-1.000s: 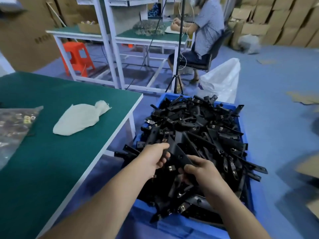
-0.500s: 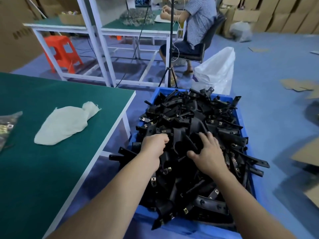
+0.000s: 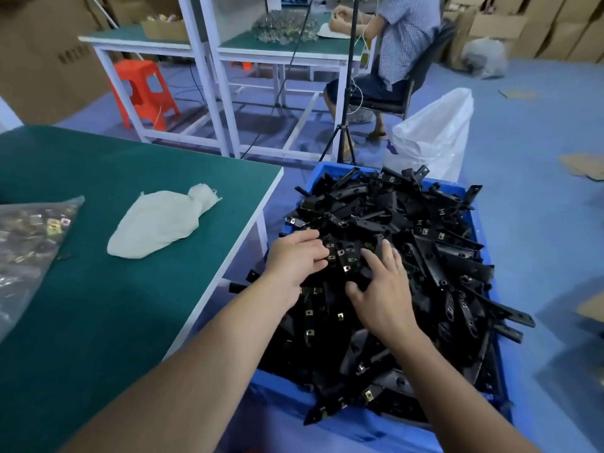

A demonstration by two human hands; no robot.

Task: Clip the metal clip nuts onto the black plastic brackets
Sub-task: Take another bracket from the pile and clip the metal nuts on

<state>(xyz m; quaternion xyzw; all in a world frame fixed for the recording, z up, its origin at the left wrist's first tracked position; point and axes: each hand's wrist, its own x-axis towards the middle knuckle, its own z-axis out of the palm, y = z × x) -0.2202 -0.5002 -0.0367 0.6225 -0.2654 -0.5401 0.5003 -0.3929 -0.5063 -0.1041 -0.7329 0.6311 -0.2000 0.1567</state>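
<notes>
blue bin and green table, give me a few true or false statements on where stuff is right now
1. The left hand and right hand both touch the brackets piled in the blue bin. True.
2. The white cloth lies in the bin. False: it lies on the green table.
3. A clear bag of clip nuts lies on the table, left of the cloth. True.
4. The orange stool stands on the green table. False: it stands on the floor by the far workbench.
5. The right hand's fingers are spread. True.
</notes>
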